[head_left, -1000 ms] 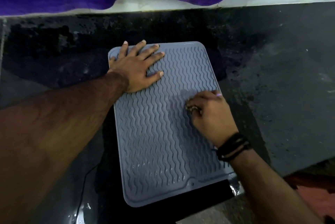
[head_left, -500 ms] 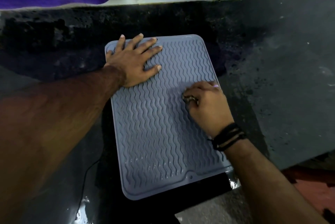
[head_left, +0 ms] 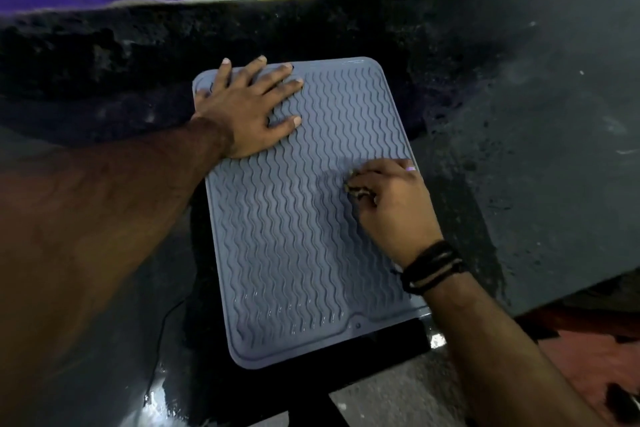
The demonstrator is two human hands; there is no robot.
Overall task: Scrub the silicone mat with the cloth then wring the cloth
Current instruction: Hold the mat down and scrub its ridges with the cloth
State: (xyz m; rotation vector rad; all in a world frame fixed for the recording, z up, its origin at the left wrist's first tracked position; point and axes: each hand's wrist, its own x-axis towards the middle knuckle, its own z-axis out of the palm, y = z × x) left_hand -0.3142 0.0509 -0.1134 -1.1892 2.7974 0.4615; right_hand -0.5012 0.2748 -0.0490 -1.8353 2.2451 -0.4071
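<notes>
The grey ridged mat (head_left: 304,212) lies flat on the dark wet counter (head_left: 519,156). Our left hand (head_left: 247,111) presses it, fingers spread and holding nothing. Our right hand (head_left: 391,205) is curled around a small dark cloth (head_left: 358,192) at the mat's right edge.

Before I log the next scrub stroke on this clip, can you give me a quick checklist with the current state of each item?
1. Left hand braces the silicone mat, palm flat with fingers spread on its far left corner: ok.
2. Right hand is curled, fingertips down on the mat's right side: ok.
3. Cloth is in the right hand: cannot tell; only a small dark scrap shows under the fingers.
4. Mat lies flat on the dark counter: ok.
5. Unscrubbed near half of the mat is free of obstacles: ok.
6. Mat is clean enough to move to wringing: cannot tell; the light is dim.
</notes>
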